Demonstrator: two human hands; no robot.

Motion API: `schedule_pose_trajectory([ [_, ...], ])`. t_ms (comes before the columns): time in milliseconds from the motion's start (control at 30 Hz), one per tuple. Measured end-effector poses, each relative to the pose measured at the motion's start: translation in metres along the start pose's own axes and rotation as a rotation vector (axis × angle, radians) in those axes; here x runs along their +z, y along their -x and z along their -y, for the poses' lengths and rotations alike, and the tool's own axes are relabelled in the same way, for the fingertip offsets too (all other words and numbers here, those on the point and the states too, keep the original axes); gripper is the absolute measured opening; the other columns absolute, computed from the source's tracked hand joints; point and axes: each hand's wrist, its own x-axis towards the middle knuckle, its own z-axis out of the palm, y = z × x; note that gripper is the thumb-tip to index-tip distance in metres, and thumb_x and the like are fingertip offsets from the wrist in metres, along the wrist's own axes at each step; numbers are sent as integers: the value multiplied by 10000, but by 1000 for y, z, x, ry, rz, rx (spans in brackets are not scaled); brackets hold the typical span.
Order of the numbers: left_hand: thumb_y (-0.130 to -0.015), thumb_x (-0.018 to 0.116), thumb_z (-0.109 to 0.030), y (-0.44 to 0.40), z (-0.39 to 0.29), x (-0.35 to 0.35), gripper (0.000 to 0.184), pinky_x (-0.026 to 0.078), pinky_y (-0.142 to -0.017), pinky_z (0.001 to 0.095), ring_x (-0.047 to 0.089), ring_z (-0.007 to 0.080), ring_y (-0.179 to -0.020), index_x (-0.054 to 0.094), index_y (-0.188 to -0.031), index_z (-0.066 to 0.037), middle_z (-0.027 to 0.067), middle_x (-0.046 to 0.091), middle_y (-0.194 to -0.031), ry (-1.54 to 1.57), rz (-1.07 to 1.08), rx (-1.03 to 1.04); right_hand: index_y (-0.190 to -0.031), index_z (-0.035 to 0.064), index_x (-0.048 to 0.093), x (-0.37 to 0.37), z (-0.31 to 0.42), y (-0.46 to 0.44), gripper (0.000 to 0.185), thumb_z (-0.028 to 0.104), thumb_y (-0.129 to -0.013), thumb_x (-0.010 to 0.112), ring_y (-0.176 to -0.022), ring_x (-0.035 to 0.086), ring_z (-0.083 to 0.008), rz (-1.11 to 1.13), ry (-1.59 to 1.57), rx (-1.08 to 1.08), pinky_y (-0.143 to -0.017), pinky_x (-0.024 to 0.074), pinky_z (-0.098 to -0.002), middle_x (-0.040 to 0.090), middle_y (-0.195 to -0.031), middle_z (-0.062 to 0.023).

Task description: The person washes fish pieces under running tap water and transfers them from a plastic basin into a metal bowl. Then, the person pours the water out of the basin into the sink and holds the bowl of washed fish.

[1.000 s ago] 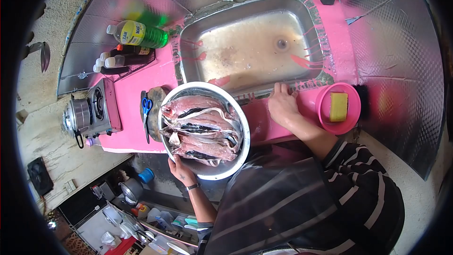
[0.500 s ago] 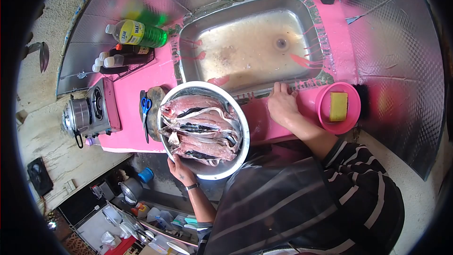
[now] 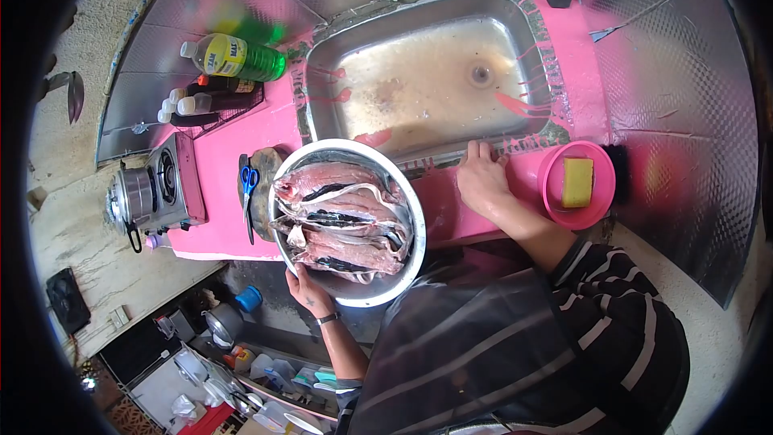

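Note:
A round metal basin with several gutted, opened fish lying side by side is at the counter's front edge, left of the sink. My left hand grips its lower left rim, fingers partly hidden under the basin. My right hand rests on the pink counter at the near edge of the metal sink, fingers slightly bent toward the rim, with nothing seen in it. The sink holds a shallow layer of cloudy water.
Blue-handled scissors lie on a round wooden board, left of the basin. A pink tub with a yellow sponge stands at right. Farther left are a stove, a pot and a green bottle.

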Motion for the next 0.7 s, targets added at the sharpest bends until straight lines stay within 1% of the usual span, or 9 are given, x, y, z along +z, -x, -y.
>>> schedule_pose_trajectory([
  [700, -1008, 561, -193, -3, 8, -6, 214, 401, -754, 249, 486, 83, -832, 601, -1084, 3, -3, 591, -925, 17, 11, -7, -1127, -114, 628, 0, 0, 1, 363, 138, -882, 539, -1155, 465, -412, -20, -8, -3, -923, 417, -698, 480, -1188, -217],
])
